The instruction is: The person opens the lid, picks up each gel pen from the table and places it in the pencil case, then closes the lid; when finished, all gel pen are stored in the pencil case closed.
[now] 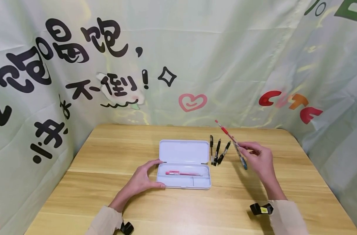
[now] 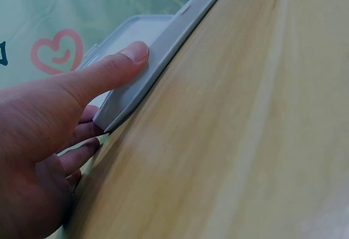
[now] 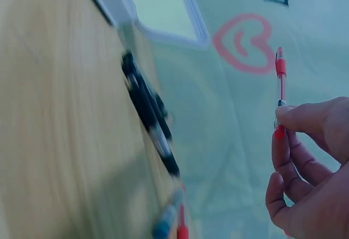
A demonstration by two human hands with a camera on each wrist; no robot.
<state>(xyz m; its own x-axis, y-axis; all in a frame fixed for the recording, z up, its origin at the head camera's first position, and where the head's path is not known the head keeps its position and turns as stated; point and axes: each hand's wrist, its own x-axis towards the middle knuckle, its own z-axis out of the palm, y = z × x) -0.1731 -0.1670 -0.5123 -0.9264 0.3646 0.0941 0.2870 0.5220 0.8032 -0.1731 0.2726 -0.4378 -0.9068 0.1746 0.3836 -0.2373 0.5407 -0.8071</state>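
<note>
An open white pencil case [image 1: 183, 153] lies in the middle of the wooden table [image 1: 108, 195], with a red pen [image 1: 182, 173] in its tray. My left hand [image 1: 157, 173] grips the case's left end, thumb [image 2: 128, 56] on the front wall [image 2: 163, 48] and fingers behind. My right hand [image 1: 242, 146] is raised to the right of the case and pinches a red pen [image 1: 226, 133] that points up and away [image 3: 280, 78]. Three black pens [image 1: 217, 151] lie between case and hand. A blue pen [image 1: 242, 160] shows just below the right fingers, apparently on the table.
A pale green cloth backdrop [image 1: 196, 49] with printed characters and a heart hangs close behind and on both sides of the table. The table's right edge [image 1: 322, 176] meets the cloth. Black camera mounts sit on both wrists [image 1: 262, 209].
</note>
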